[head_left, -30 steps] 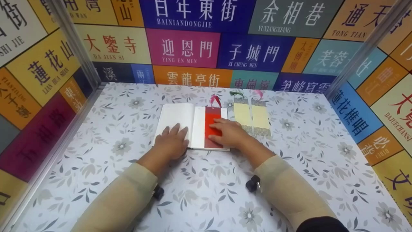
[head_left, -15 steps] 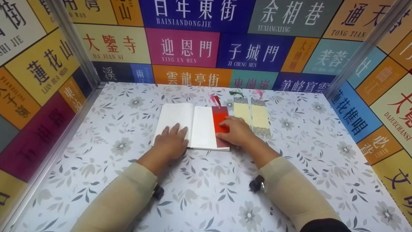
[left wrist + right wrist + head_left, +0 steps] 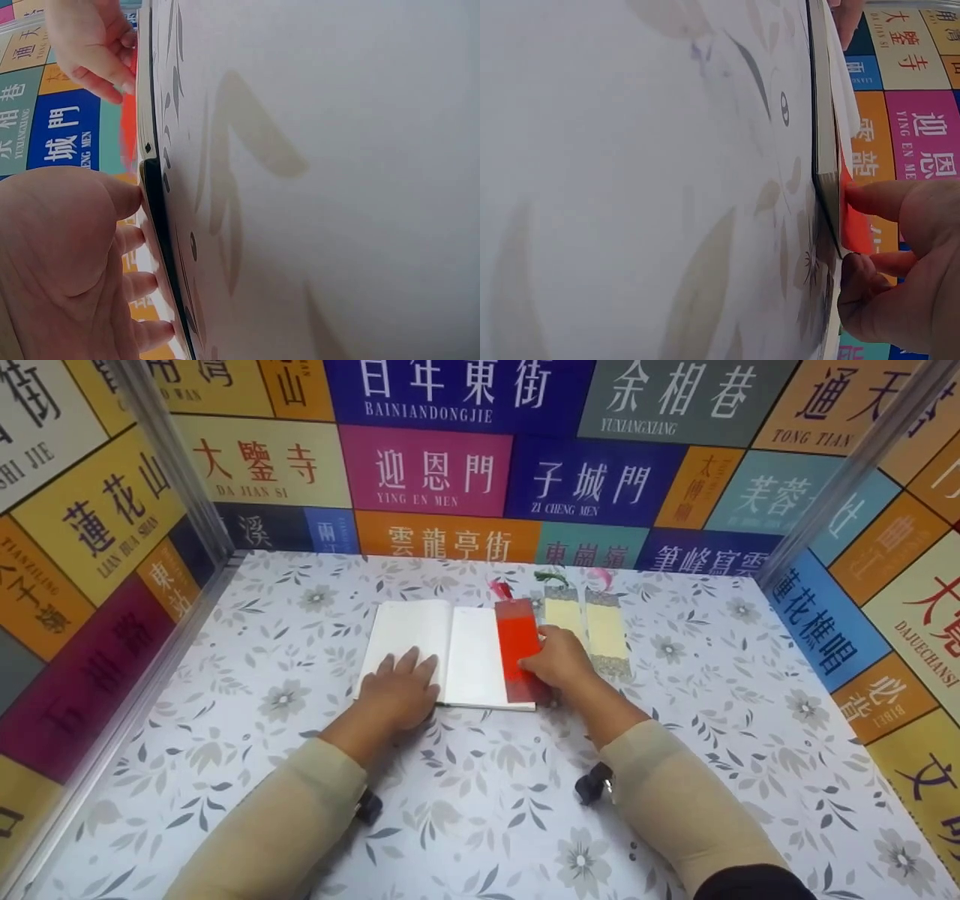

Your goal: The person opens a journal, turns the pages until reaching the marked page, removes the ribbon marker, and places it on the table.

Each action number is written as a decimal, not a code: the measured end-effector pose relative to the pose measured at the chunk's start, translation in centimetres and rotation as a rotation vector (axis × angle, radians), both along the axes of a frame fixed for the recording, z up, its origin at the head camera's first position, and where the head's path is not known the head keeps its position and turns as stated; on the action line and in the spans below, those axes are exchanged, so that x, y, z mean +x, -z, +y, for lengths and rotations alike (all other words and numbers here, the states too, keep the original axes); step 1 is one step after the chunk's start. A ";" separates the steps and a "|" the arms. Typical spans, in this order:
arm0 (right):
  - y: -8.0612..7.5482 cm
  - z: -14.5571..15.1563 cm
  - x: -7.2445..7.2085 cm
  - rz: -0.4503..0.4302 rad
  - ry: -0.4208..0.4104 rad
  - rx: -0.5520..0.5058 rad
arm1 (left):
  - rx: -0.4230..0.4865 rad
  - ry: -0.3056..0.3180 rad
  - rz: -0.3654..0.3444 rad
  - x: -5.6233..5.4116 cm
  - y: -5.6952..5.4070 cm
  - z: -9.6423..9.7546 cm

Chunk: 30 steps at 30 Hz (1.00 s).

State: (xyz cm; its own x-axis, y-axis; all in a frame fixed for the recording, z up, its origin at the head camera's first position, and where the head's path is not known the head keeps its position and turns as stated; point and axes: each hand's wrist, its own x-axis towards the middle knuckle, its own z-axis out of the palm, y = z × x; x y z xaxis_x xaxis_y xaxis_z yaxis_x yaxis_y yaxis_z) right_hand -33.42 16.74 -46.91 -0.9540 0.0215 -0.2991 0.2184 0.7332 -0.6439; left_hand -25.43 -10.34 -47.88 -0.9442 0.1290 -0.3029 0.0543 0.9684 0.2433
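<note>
One red bookmark [image 3: 517, 641], right fingers [image 3: 881, 199] pinching its edge, overlies the book [image 3: 474, 660].

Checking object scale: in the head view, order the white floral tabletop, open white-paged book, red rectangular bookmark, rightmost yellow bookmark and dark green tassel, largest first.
1. White floral tabletop
2. Open white-paged book
3. Red rectangular bookmark (partly covered) and rightmost yellow bookmark: too alike to rank
4. Dark green tassel

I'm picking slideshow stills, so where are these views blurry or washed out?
Head view: fairly clear, pink sign readable, red bookmark vivid; left wrist view: near tabletop pale and soft; right wrist view: close leaf print blurred, tabletop washed out.
</note>
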 end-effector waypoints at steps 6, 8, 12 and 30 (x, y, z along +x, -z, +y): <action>0.1 0.9 -0.7 0.016 0.100 -0.117 | 0.007 -0.007 -0.024 -0.1 -0.1 0.1; 0.1 1.2 -0.8 0.024 0.120 -0.147 | 0.003 -0.005 -0.030 -0.1 -0.2 0.1; 0.1 1.4 -1.1 0.015 0.144 -0.176 | 0.000 -0.004 -0.042 -0.2 -0.3 0.1; -2.1 4.9 -2.1 -0.177 0.296 -0.677 | -0.003 -0.002 -0.052 0.0 -0.8 0.1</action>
State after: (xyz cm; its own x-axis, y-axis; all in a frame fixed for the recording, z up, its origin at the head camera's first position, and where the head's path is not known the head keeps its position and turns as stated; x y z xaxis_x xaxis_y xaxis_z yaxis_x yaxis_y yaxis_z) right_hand -35.53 21.62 -44.78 -0.8735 0.0260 -0.4861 0.4864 0.0852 -0.8695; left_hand -25.42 -10.28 -47.12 -0.9277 0.1257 -0.3515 0.0394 0.9693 0.2427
